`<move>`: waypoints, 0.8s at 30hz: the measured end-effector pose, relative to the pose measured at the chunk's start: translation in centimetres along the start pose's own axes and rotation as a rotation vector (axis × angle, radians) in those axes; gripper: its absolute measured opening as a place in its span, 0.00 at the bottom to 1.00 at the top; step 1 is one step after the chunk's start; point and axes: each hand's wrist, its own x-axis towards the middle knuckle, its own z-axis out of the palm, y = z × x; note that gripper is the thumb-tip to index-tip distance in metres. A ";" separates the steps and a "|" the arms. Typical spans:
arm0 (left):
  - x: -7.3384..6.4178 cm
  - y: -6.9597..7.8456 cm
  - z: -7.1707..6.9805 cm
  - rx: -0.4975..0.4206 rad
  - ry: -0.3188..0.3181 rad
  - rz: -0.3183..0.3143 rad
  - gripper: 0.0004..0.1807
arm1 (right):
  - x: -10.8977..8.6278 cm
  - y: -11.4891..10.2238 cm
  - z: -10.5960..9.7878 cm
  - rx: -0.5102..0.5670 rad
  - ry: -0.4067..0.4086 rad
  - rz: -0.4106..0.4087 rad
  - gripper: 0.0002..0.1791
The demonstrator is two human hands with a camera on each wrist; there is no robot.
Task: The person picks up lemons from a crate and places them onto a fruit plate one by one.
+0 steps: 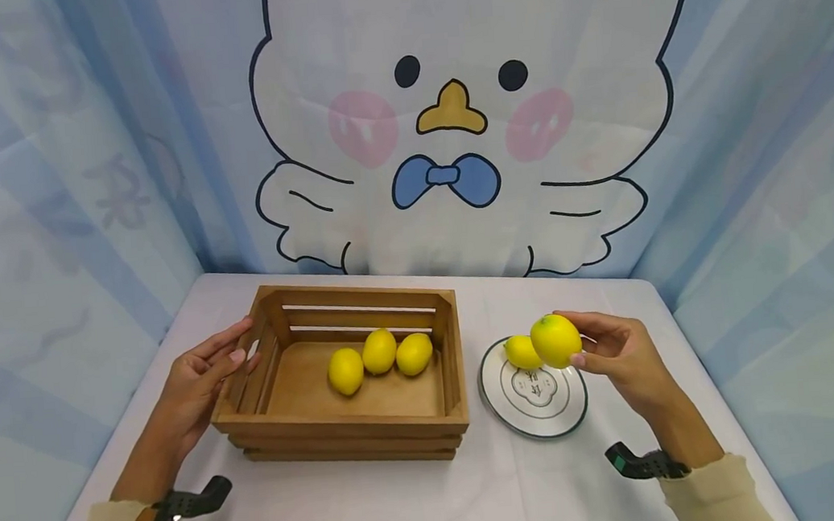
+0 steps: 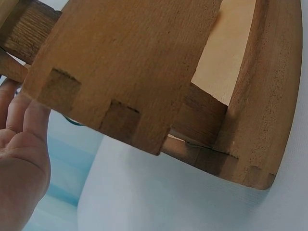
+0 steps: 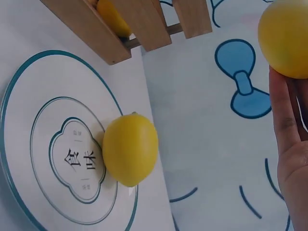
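My left hand (image 1: 203, 372) grips the left end wall of a slatted wooden crate (image 1: 349, 427), by the slot in that wall; in the left wrist view the fingers (image 2: 33, 118) reach behind the wood. Three yellow lemons (image 1: 346, 371) lie together on the crate's floor, toward its right half. On the right, my right hand (image 1: 623, 355) pinches another lemon (image 1: 556, 340) between thumb and fingers, raised over a white plate (image 1: 537, 417) with a dark green rim. One more lemon (image 3: 130, 149) rests on that plate, near its far edge, partly covered by the held one in the head view.
A white cloth (image 1: 513, 496) covers the table, and the plate stands just right of the crate. Behind the table hangs a curtain (image 1: 459, 233) with a cartoon bird; blue-and-white curtains (image 1: 45, 238) close off both sides.
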 end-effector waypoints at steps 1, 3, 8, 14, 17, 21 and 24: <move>0.0 0.0 0.0 -0.001 0.000 -0.001 0.29 | -0.2 0.2 -0.1 -0.004 0.013 0.009 0.28; 0.0 0.0 0.0 -0.004 0.001 -0.002 0.29 | -0.5 0.5 -0.3 -0.021 0.042 0.031 0.28; 0.0 0.1 0.0 0.001 -0.004 0.004 0.29 | -1.3 1.4 -0.7 -0.052 0.114 0.073 0.27; 0.0 0.0 0.0 0.007 -0.008 0.002 0.29 | -2.2 2.7 -1.2 -0.078 0.193 0.120 0.27; 0.1 -0.1 0.0 0.007 -0.008 -0.001 0.30 | -2.6 3.2 -1.5 -0.079 0.223 0.141 0.27; 0.0 -0.1 -0.1 0.003 -0.010 0.000 0.30 | -2.9 4.1 -1.8 -0.095 0.256 0.164 0.27; 0.0 -0.1 -0.1 0.009 -0.012 0.001 0.30 | -3.3 4.8 -2.0 -0.122 0.283 0.195 0.28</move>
